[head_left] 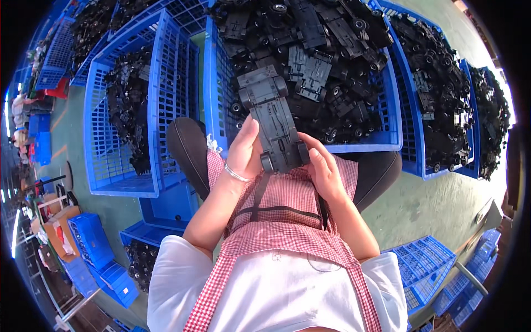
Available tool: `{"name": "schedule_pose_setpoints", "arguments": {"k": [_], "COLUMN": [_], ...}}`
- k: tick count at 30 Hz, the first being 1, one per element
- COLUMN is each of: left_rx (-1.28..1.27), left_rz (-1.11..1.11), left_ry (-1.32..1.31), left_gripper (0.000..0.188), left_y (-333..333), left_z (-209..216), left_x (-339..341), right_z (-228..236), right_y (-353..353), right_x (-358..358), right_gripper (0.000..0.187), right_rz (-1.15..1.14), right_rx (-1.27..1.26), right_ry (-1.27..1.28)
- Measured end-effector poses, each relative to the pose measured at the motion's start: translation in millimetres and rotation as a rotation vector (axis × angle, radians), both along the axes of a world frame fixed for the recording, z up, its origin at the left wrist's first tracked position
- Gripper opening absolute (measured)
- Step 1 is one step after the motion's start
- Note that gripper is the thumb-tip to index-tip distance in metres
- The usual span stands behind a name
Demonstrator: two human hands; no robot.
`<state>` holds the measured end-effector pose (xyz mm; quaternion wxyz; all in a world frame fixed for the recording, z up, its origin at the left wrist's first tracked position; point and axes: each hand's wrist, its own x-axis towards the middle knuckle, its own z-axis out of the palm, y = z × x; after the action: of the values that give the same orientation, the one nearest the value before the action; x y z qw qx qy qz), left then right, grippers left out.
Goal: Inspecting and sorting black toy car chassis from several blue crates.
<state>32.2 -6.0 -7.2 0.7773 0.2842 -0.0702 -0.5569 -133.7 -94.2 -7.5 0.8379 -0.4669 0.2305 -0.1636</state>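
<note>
I hold a black plastic toy-car chassis [274, 119] with wheels in both hands, above my lap. My left hand [243, 149] grips its near left side, a thin bracelet on the wrist. My right hand [323, 169] grips its near right side by the rear wheel. The far end of the chassis points away from me, over a blue crate [362, 146] heaped with several similar black chassis parts. A red-and-white checked apron [287, 221] covers my lap.
A blue crate [166, 94] at left holds fewer black parts. More blue crates [420, 160] of black parts stand at right. Stacked blue crates [91, 240] and a cardboard box [58, 229] sit at lower left, empty crates [426, 265] at lower right. The floor is green.
</note>
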Motion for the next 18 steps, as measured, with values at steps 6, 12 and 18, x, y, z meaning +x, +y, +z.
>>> {"name": "schedule_pose_setpoints", "arguments": {"k": [6,12,18], "left_rx": [0.279,0.348,0.097], "left_rz": [0.011,-0.007,-0.131], "left_ry": [-0.344,-0.416,0.09], "left_gripper": [0.041,0.049,0.062], "left_y": [0.8,-5.6,-3.2], "left_z": [-12.5,-9.7,-7.8], "left_x": [0.1,-12.0,11.2], "right_z": [29.3,27.8,31.8], "right_y": [9.4,27.6,22.4], "right_x": [5.0,14.3,-19.8], "right_gripper": [0.048,0.051,0.008], "right_rz": [0.025,-0.071,-0.069], "right_rx": [-0.548,-1.202,-1.015], "right_ry": [0.297,0.129,-0.253]}}
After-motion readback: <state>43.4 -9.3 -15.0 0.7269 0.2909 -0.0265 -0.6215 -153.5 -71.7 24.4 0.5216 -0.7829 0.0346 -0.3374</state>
